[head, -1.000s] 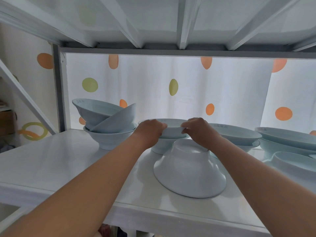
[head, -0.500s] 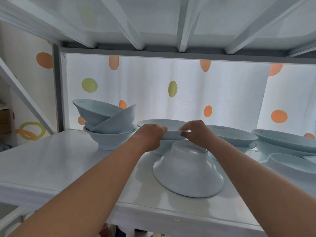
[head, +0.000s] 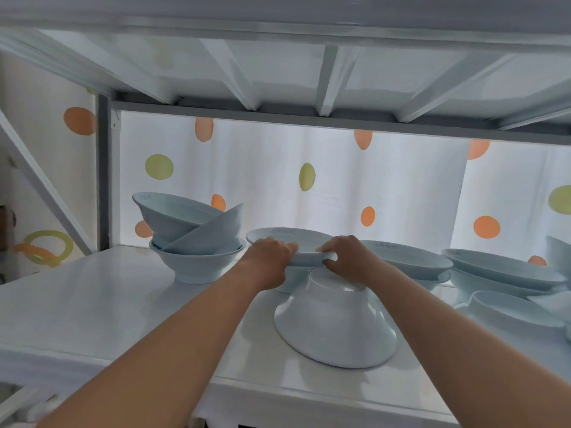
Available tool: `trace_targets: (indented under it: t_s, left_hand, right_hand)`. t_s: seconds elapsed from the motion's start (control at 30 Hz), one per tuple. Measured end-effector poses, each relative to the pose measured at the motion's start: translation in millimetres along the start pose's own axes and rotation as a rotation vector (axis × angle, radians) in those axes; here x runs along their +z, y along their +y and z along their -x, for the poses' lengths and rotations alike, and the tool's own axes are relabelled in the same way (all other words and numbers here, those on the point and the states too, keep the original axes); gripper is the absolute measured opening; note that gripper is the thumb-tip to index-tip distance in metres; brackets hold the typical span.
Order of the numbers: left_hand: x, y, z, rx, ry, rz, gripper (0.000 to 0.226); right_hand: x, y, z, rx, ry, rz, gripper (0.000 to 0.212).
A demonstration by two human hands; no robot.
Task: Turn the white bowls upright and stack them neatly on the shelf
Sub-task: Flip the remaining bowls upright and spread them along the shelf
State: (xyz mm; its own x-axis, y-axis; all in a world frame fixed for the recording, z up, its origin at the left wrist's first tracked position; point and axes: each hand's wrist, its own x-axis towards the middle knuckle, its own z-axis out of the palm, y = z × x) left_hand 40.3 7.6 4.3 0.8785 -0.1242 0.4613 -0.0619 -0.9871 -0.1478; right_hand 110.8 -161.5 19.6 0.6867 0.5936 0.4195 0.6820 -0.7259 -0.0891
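Note:
An upright white bowl (head: 289,240) sits mid-shelf, its base hidden behind my hands. My left hand (head: 268,261) grips its near rim from the left and my right hand (head: 349,257) grips it from the right. Directly in front, an upside-down white bowl (head: 335,327) rests rim-down on the white shelf (head: 92,304). At the back left, a bowl pile (head: 193,233) holds an upright bottom bowl with two bowls tilted inside it. Upright shallow bowls (head: 408,259) stand to the right.
More white bowls (head: 506,270) crowd the shelf's right end, one low bowl (head: 513,310) nearer the front. The upper shelf's ribbed underside (head: 330,75) hangs close overhead. A dotted curtain (head: 386,186) closes the back. A grey post (head: 103,168) stands at the left.
Both hands stay on the upright bowl's rim, which has sunk slightly toward the shelf. The camera has tipped upward a little.

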Motion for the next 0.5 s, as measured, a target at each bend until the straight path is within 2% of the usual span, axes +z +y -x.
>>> trace_targets:
  t_s: [0.07,0.13,0.23,0.3,0.4,0.5]
  left_hand:
    - [1,0,2,-0.001,0.016,0.055,0.044]
    - [3,0,6,0.041,0.106,0.094,0.051]
    - [9,4,16,0.241,0.432,0.062,0.045]
    - [14,10,24,0.302,0.567,0.032,0.035]
    - [17,21,37,0.261,0.624,0.075,0.018]
    - [19,27,50,0.165,0.619,0.163,0.016]
  right_hand:
    - [-3,0,3,-0.003,-0.011,0.019,0.043]
    - [-5,0,8,0.006,0.016,0.005,0.045]
    - [-7,-1,19,0.038,0.089,-0.062,0.046]
    - [-7,-4,27,0.092,0.106,-0.112,0.056]
    - [-7,-12,40,0.182,0.039,-0.197,0.074]
    - [-3,-19,52,0.216,-0.058,-0.229,0.083]
